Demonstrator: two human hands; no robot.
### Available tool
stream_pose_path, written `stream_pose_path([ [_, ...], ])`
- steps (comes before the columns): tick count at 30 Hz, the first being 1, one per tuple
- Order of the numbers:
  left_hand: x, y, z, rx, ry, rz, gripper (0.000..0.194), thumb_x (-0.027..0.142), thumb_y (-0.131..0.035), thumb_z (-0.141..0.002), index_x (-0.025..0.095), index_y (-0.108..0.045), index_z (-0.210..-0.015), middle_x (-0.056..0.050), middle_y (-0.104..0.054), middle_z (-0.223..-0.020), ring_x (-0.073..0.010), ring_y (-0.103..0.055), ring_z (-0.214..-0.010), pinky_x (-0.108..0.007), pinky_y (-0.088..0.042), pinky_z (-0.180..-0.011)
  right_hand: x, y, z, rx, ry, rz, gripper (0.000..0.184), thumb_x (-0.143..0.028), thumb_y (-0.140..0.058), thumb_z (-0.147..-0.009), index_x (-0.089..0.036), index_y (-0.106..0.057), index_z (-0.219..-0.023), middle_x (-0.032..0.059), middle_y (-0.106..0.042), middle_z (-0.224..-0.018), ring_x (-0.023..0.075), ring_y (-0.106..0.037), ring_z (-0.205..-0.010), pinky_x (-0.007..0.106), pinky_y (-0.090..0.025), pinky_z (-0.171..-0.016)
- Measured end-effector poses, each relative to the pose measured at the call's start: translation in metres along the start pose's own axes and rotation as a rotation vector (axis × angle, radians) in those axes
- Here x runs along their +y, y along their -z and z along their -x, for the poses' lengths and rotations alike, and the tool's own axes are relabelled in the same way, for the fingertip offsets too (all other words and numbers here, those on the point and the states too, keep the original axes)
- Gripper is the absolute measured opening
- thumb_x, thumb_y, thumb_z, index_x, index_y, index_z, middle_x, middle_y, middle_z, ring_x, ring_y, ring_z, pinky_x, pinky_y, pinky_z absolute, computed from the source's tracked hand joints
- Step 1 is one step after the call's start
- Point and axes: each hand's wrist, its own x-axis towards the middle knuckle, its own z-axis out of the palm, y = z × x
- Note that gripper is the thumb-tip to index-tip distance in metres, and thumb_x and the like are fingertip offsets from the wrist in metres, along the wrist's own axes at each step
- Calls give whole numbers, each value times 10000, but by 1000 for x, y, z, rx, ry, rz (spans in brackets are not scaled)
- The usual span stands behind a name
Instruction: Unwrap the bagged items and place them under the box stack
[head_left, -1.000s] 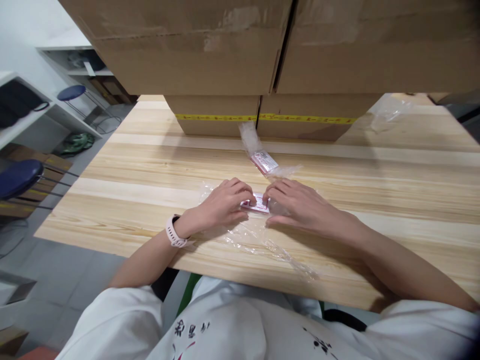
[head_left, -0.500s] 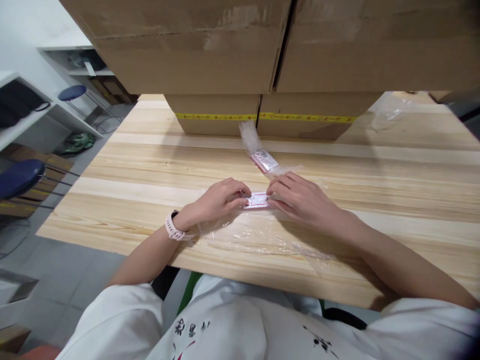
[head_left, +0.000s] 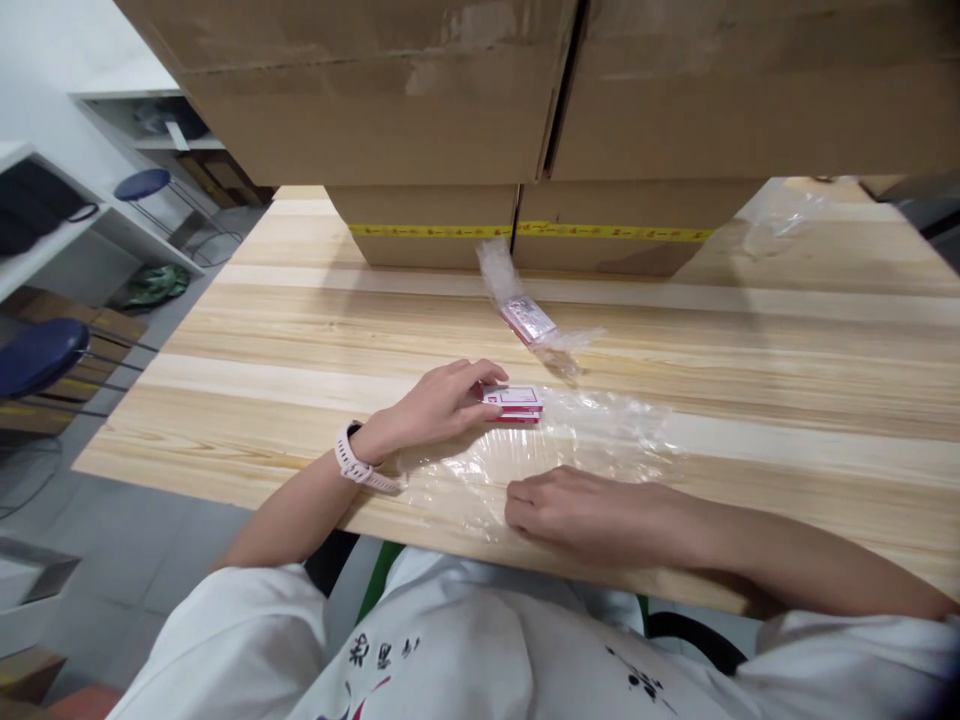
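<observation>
My left hand (head_left: 454, 402) grips the left end of a small stack of red-and-white boxes (head_left: 517, 400) between thumb and fingers. The stack rests on a sheet of clear plastic film (head_left: 480, 470) spread over the table. My right hand (head_left: 562, 510) is nearer the front edge, its fingers closed at the near part of the film; they seem to pinch it, though the fingertips are partly hidden. Beyond the stack lies a similar red-and-white packet (head_left: 528, 320) in clear wrap, with loose film trailing from both ends.
Large cardboard boxes (head_left: 420, 215) with yellow tape stand stacked at the back of the wooden table (head_left: 247, 380). Crumpled clear plastic (head_left: 787, 215) lies at the far right. Blue stools (head_left: 45, 355) and white shelves (head_left: 52, 235) are on the left.
My right hand has left the boxes and moved toward me to the film's near edge. My left hand stays on the stack, whose right end now shows. The film has shifted.
</observation>
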Motion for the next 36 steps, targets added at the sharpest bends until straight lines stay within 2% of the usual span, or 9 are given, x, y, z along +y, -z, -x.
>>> stream_pose_path([
  [6, 3, 1, 0, -53, -62, -119, 228, 382, -526, -1056, 190, -633, -1115, -90, -703, -1097, -248, -610, -1022, -376, -457, -883, 1, -3, -8, -58, -19, -149, 166, -140, -509, -985, -207, -568, -844, 17, -645, -911, 155, -561, -776, 303, -459, -722],
  [11, -1, -1, -1, -109, -118, -164, 413, 530, -740, -914, 194, -598, -1107, -75, -679, -1086, -252, -586, -983, -359, -442, -827, 4, 1, -14, -108, -40, -295, 210, -177, -452, -1005, -204, -536, -814, 9, -620, -900, 147, -521, -770, 297, -442, -759],
  [15, -3, -4, 1, -109, -162, -233, 449, 435, -817, -868, 200, -570, -1160, -92, -642, -1168, -264, -562, -1033, -357, -441, -826, 5, 2, -14, -110, -37, -333, 197, -161, -455, -988, -200, -530, -810, 8, -611, -891, 144, -510, -768, 303, -433, -778],
  [18, -1, -3, 2, -98, -150, -205, 346, 358, -762, -920, 188, -588, -1166, -93, -647, -1151, -257, -574, -1041, -350, -446, -829, 6, 3, -13, -105, -42, -341, 197, -170, -456, -986, -199, -532, -807, 13, -615, -898, 144, -503, -768, 305, -421, -778],
  [21, 6, 1, 2, -97, -91, -105, 289, 404, -687, -971, 177, -636, -1144, -78, -692, -1081, -220, -621, -947, -328, -455, -788, 5, 5, -13, -115, -56, -382, 158, -170, -486, -957, -204, -534, -810, 4, -617, -900, 141, -496, -778, 286, -397, -754],
  [25, 12, 5, 1, -88, -1, -63, 302, 438, -542, -1049, 182, -702, -1029, -48, -727, -909, -170, -626, -763, -297, -424, -675, 2, 6, -14, -233, -1, -562, 98, -124, -580, -869, -200, -593, -809, -25, -637, -843, 110, -503, -742, 241, -375, -702],
  [28, 5, 0, 0, -27, 5, -167, 361, 448, -503, -1067, 171, -704, -955, -67, -730, -891, -191, -634, -784, -313, -427, -684, 1, 4, -17, -314, 55, -629, 81, -109, -624, -835, -185, -635, -808, -32, -646, -808, 95, -488, -702, 229, -375, -685],
  [34, -11, -6, -2, 257, -63, -333, 187, 319, -540, -1046, 171, -652, -1026, -93, -725, -1000, -236, -617, -931, -367, -474, -810, 2, 2, -19, -333, 51, -639, 57, -129, -658, -842, -178, -685, -835, -25, -670, -818, 92, -503, -701, 229, -376, -678],
  [36, -7, -4, -1, 287, -121, -297, 192, 354, -557, -1043, 184, -642, -1015, -85, -724, -1011, -231, -611, -946, -369, -480, -844, 3, 2, -19, -330, 49, -628, 57, -133, -661, -841, -183, -687, -834, -27, -675, -821, 91, -499, -700, 231, -370, -676],
])
